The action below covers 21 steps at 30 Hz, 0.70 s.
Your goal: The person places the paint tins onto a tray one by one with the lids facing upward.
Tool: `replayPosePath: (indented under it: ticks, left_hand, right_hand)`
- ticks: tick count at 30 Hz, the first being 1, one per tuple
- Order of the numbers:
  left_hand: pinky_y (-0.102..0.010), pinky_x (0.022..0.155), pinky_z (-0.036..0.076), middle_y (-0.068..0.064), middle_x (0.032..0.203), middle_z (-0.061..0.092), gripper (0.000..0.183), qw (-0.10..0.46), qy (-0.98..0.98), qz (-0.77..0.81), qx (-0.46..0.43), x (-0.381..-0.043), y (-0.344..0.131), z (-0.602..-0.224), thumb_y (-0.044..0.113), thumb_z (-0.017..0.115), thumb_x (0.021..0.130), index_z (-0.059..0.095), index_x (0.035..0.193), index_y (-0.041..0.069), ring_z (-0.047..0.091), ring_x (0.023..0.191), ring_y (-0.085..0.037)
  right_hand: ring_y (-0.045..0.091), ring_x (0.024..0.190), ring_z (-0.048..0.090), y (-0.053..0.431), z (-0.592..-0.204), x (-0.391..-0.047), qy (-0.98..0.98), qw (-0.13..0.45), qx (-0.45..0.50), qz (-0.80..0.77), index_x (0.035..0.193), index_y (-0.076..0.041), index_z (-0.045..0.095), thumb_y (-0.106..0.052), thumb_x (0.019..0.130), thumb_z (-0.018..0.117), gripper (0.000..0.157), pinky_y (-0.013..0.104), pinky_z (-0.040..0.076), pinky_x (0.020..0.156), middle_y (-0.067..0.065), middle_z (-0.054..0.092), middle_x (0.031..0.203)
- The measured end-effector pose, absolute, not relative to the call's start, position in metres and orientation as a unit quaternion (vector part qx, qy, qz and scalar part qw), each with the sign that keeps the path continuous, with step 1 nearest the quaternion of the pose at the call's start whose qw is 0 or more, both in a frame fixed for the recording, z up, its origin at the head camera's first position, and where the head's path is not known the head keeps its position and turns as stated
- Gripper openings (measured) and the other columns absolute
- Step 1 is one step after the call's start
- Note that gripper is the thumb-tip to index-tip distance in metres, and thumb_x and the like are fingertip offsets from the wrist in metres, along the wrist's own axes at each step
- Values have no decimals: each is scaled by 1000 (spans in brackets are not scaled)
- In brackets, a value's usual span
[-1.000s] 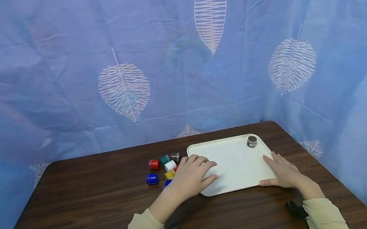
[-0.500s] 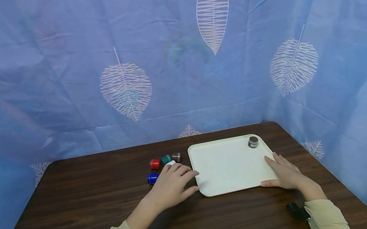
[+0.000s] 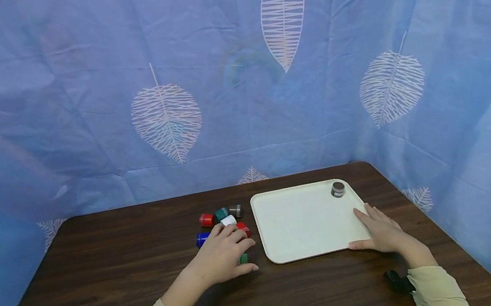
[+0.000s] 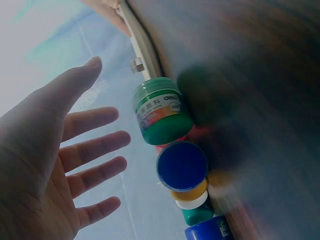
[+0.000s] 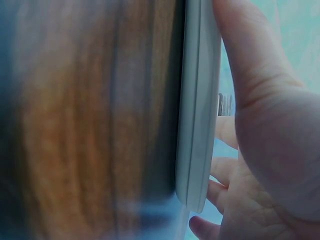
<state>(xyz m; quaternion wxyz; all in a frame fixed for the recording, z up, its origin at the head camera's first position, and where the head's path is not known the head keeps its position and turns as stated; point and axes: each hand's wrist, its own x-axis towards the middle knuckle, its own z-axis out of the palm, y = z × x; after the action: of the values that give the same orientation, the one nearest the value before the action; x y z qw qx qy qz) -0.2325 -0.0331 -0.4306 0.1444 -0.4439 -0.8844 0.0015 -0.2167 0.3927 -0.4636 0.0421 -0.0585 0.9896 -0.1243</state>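
Note:
My left hand (image 3: 223, 254) hovers with spread, straight fingers over a cluster of small paint jars, holding nothing. Beneath its fingers shows a green paint jar (image 3: 243, 259); in the left wrist view this green jar (image 4: 162, 112) carries a printed label, with a blue jar (image 4: 182, 166) beside it. A red jar (image 3: 243, 227) and a white-topped jar (image 3: 228, 221) lie just beyond the fingers. My right hand (image 3: 382, 230) rests on the near right corner of a white tray (image 3: 306, 224), thumb along its front edge. A brown-lidded jar (image 3: 338, 189) stands in the tray's far right corner.
Further jars sit at the cluster's far side: a red one (image 3: 206, 220), a teal one (image 3: 221, 214) and a brown one (image 3: 236, 211). A blue jar (image 3: 202, 239) is partly behind the left hand. The dark wooden table (image 3: 78, 289) ends at a blue leaf-patterned cloth (image 3: 212, 72).
My left hand has withdrawn from over the tray leftward to the jars, and the green jar now shows under it. The right hand, tray and brown-lidded jar have stayed put.

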Motion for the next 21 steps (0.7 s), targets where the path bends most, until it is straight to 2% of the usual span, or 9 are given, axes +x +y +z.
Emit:
replayPosePath:
  ticks: [12, 21]
  left_hand:
    - [-51, 105, 42, 2, 113, 68, 52, 123, -878, 84, -455, -235, -32, -433, 63, 67, 81, 69, 114, 22, 57, 112, -21]
    - [-46, 101, 44, 2, 108, 68, 43, 125, -871, 123, -458, -236, -30, -438, 56, 72, 81, 69, 107, 23, 57, 108, -20]
  right_hand:
    - [61, 138, 15, 393, -463, -217, 989, 49, -55, -127, 150, 6, 26, -62, 78, 70, 107, 76, 20, 103, 42, 11, 153]
    - [61, 138, 14, 393, -464, -217, 988, 48, -57, -135, 150, 6, 27, -61, 79, 70, 107, 76, 19, 103, 42, 11, 153]
